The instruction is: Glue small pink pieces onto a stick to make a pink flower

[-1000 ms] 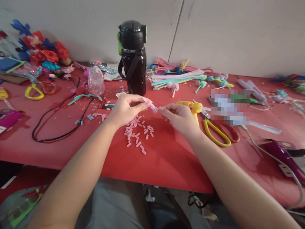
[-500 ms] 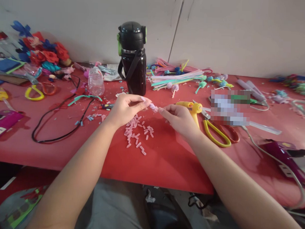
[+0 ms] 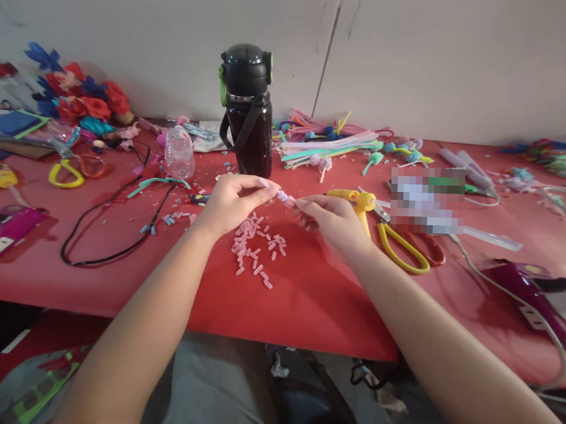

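My left hand point(image 3: 234, 201) and my right hand point(image 3: 331, 221) meet above the red table point(image 3: 308, 299), both pinching one small pink-lilac piece point(image 3: 285, 198) between their fingertips. Directly below lies a scatter of several short pink straw pieces point(image 3: 256, 248). A yellow glue gun point(image 3: 355, 201) rests just behind my right hand. Yellow-handled scissors point(image 3: 400, 247) lie to its right.
A black bottle point(image 3: 247, 112) stands behind my hands, with a bundle of coloured straws point(image 3: 329, 142) to its right. A small clear bottle point(image 3: 179, 151), a black cable point(image 3: 110, 221) and paper flowers point(image 3: 80, 100) lie left. A purple device point(image 3: 528, 292) with a cord sits at the right.
Both hands stay together on the small piece; my right hand's fingers have shifted slightly closer to the left. The view has dropped a little.
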{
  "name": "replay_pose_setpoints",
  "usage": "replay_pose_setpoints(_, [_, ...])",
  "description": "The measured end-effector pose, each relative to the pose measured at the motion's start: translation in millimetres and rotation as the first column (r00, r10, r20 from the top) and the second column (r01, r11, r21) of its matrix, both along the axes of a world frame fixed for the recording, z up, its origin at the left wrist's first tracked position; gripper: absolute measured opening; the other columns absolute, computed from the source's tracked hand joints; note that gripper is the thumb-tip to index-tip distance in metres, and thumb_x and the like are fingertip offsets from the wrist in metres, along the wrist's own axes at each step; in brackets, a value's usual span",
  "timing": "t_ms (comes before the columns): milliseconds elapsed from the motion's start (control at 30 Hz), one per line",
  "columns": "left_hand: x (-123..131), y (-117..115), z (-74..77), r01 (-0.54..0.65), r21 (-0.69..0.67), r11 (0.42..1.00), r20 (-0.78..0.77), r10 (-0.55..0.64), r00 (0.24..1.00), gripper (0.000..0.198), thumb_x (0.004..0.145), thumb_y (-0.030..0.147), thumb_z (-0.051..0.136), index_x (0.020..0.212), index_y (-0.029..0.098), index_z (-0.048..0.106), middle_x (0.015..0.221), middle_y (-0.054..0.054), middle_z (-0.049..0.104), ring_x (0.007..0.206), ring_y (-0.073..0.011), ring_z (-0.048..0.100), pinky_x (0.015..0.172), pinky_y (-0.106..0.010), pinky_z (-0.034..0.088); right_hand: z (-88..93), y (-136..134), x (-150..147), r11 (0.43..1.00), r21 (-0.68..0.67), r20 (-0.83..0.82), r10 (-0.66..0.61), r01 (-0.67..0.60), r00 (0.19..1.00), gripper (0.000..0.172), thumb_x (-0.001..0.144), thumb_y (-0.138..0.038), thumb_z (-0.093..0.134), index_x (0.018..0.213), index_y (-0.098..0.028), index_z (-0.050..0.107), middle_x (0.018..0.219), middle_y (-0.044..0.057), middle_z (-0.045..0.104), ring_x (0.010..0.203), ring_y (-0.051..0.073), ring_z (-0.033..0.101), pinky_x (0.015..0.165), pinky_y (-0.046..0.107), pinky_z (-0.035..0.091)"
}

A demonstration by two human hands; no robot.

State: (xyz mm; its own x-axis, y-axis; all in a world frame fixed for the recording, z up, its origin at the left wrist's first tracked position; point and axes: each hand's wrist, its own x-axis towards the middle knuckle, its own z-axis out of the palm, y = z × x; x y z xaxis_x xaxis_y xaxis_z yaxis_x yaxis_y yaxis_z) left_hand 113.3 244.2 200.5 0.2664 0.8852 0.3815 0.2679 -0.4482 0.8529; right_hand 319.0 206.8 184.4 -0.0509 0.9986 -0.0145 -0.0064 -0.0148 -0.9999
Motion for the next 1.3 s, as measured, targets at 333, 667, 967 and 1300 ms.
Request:
replay_pose_setpoints(333, [4.7,-3.4,0.0,0.004,0.000,1.000,0.008,-0.004,1.000,0.032,0.079,0.048,0.084,0.088,0.017,0.082,0.092,-0.008,0.081,0.086,-0.0231,0.076,0.078,-0.031,0.061,-4.7,0.4,1.2,1.000,0.018,-0.028,0.010,-0.009,1.000,0.030,0.073,-0.045,0.081,0.083,-0.017,0.075,0.075,0.002,0.068,0.066,0.012,0.055,0.063,0.027,0.045])
replay_pose_setpoints(667, [4.4,-4.8,2.0,0.032,-0.012,0.999,0.006,-0.032,0.999,0.029,0.081,0.046,0.082,0.086,0.017,0.082,0.091,-0.008,0.081,0.088,-0.0238,0.077,0.080,-0.032,0.061,-1.5,-1.9,0.8,0.998,0.045,0.049,-0.049,0.047,0.998,0.024,0.077,-0.040,0.077,0.082,-0.016,0.073,0.069,0.000,0.064,0.064,0.012,0.053,0.059,0.026,0.040])
replay_pose_setpoints(967, [4.5,-3.5,-0.4,0.024,0.003,1.000,-0.030,-0.024,0.999,0.028,0.079,0.045,0.082,0.084,0.018,0.082,0.088,-0.007,0.081,0.082,-0.0220,0.075,0.073,-0.030,0.060,-3.7,-1.8,0.6,0.996,0.072,0.095,-0.056,0.050,0.994,0.028,0.078,-0.044,0.077,0.078,-0.016,0.071,0.069,0.001,0.062,0.062,0.011,0.049,0.056,0.027,0.035])
replay_pose_setpoints(1300, [4.5,-3.5,-0.2,0.058,-0.002,0.998,-0.006,-0.058,0.998,0.027,0.080,0.045,0.083,0.085,0.018,0.082,0.087,-0.007,0.081,0.082,-0.0220,0.076,0.073,-0.029,0.060,-4.3,-1.0,1.3,0.999,0.049,0.056,-0.001,-0.001,0.998,0.025,0.080,-0.041,0.075,0.078,-0.016,0.071,0.067,-0.001,0.059,0.062,0.011,0.048,0.058,0.027,0.036])
